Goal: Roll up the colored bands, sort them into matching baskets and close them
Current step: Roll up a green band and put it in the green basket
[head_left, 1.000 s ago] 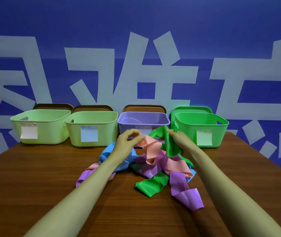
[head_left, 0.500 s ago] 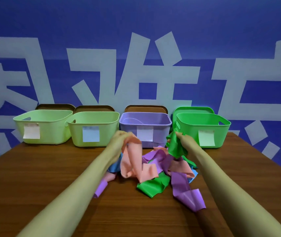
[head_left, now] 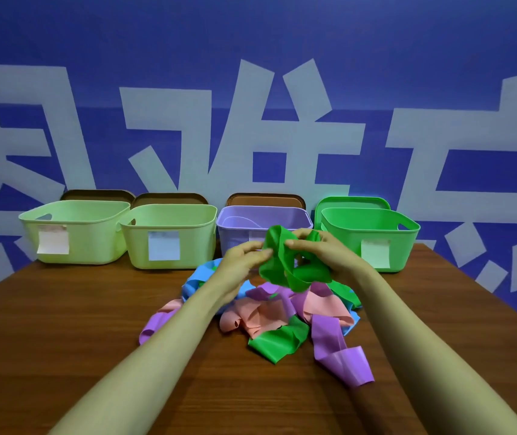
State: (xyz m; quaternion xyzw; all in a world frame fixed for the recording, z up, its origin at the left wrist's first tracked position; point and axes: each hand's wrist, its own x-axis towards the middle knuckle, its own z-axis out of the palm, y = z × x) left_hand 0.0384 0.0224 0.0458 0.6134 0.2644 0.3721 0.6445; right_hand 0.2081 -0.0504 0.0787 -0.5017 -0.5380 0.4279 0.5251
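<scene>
Both hands hold a green band (head_left: 285,262) lifted above a tangled pile on the wooden table (head_left: 62,324). My left hand (head_left: 244,259) pinches its left part and my right hand (head_left: 323,252) grips its right part. Under them lie a pink band (head_left: 260,315), a purple band (head_left: 339,350), a blue band (head_left: 197,281) and another green band (head_left: 279,340). Along the back stand two light green baskets (head_left: 75,233) (head_left: 169,237), a purple basket (head_left: 238,227) and a green basket (head_left: 373,237), all open, each with a paper label.
Brown lids (head_left: 97,195) (head_left: 169,199) (head_left: 266,199) lean against the blue wall behind the first three baskets, and a green lid (head_left: 351,202) stands behind the green basket. The table's right edge (head_left: 483,287) runs diagonally toward me.
My left hand let go of the pink band, which dropped onto the pile, and moved right to the green band. Both hands now hold the green band higher.
</scene>
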